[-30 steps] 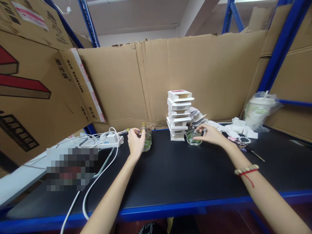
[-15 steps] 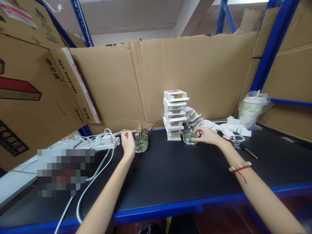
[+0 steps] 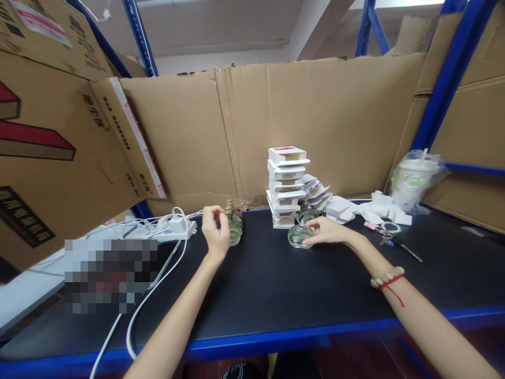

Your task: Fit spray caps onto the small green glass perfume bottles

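A clear glass perfume bottle with green on it (image 3: pixel 296 238) is gripped at its right side by my right hand (image 3: pixel 322 230), low over the black tabletop, just in front of the white boxes. My left hand (image 3: pixel 216 231) is curled closed beside a row of similar perfume bottles (image 3: pixel 235 231) with gold caps. It covers part of the front bottle, and whatever its fingertips hold, if anything, is hidden. More perfume bottles (image 3: pixel 307 212) stand behind my right hand, partly covered.
White boxes (image 3: pixel 287 189) are stacked at the back centre, with folded white papers (image 3: pixel 317 193) beside them. Keys (image 3: pixel 387 239), tissues (image 3: pixel 381 209) and a bagged drink cup (image 3: pixel 414 181) lie to the right. At left are a power strip (image 3: pixel 183 231) and a loose white cable (image 3: pixel 148 295).
My right hand has brought the bottle left and nearer, away from the others. My left hand has shifted slightly right, covering more of the front bottle. The view has swung slightly left.
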Action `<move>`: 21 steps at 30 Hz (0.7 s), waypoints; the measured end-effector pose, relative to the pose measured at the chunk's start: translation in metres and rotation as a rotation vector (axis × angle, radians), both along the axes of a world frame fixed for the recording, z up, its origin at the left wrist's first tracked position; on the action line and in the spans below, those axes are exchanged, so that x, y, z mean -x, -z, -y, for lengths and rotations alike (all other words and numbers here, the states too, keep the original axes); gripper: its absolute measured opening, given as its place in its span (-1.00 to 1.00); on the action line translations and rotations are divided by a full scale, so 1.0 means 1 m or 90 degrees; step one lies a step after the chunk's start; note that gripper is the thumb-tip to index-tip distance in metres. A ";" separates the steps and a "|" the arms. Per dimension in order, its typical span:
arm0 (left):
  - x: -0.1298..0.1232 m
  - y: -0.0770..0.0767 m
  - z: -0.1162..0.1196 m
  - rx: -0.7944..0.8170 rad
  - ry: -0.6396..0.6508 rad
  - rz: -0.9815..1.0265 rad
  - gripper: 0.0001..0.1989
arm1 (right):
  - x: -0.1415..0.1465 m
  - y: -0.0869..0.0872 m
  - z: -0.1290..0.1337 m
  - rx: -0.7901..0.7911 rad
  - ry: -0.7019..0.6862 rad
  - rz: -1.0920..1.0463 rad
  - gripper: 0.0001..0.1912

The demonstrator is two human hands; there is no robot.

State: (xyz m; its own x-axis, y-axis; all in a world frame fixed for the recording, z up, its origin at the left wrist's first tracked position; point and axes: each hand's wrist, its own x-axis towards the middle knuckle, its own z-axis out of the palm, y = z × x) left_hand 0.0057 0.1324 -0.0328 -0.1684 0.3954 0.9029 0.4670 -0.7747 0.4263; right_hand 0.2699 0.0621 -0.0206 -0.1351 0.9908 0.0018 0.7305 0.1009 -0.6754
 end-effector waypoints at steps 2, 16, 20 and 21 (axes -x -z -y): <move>-0.009 0.006 0.010 0.053 0.095 -0.187 -0.84 | 0.008 0.004 -0.001 -0.029 -0.006 -0.012 -0.57; -0.037 0.022 0.032 0.344 0.304 -0.561 -0.64 | -0.035 -0.002 -0.001 -0.203 0.300 0.185 -0.95; -0.037 0.023 0.032 0.330 0.302 -0.569 -0.60 | -0.023 0.002 0.000 -0.123 0.344 0.210 -0.95; -0.037 0.024 0.032 0.326 0.302 -0.568 -0.59 | -0.019 0.003 -0.001 -0.122 0.349 0.216 -0.94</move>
State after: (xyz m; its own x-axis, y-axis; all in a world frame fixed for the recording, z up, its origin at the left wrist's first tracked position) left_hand 0.0432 0.1003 -0.0568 0.7200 0.6053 0.3394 0.4686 -0.7848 0.4057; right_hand 0.2890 0.0628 -0.0238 0.3636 0.9025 0.2307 0.8787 -0.2501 -0.4067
